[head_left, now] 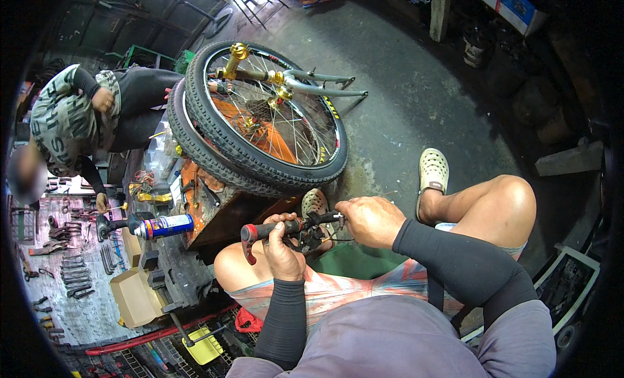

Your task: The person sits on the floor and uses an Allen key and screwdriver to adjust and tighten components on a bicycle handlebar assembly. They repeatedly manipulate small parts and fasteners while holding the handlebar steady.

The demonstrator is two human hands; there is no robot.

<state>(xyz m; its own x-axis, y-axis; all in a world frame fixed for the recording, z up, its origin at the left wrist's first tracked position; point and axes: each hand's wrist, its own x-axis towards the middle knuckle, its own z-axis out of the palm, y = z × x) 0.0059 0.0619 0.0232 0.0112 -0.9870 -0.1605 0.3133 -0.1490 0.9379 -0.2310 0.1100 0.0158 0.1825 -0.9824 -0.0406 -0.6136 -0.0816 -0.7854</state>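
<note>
My left hand (283, 250) is wrapped round a black handlebar grip (264, 230) with a red end, held above my lap. A red lever tip (249, 256) hangs below the grip's outer end. Dark brake and shifter parts sit at the other end of the grip, partly hidden by my fingers. My right hand (372, 221) is closed in a pinch at a small metal piece beside these parts. What lies between those fingertips is too small to make out.
Two bicycle wheels (195, 128) lie stacked on a wooden bench, with a grey fork (325, 90) on top. A blue spray can (170, 226), an open cardboard box (133, 297) and hand tools (77, 274) are at left. Another person (71, 118) stands beyond them.
</note>
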